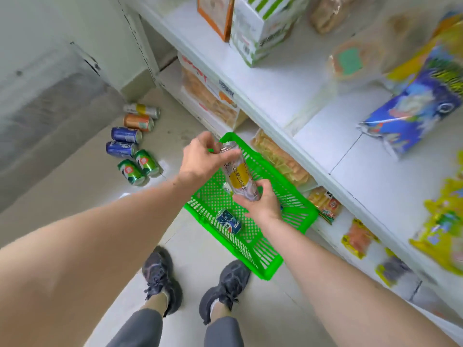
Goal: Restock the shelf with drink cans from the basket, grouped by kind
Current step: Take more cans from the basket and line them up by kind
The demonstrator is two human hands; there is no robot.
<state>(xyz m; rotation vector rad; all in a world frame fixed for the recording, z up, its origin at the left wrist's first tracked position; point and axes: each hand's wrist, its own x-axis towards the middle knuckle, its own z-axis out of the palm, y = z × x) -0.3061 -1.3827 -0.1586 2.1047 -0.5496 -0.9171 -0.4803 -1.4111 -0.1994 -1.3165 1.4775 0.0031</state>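
Centrally in frame, a tall yellow-and-white can (239, 171) is held tilted above the green basket (295, 196). Left hand (200, 157) pinches its top rim; right hand (260, 201) cups and grips its base. A blue can (229, 221) lies inside the basket, just below the right hand.

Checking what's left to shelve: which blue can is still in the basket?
The blue Pepsi can lying in the green basket; the other two blue cans lie on the floor.

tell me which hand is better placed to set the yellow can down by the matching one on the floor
Left. The left hand grips the yellow can's top, and the matching can lies on that side.
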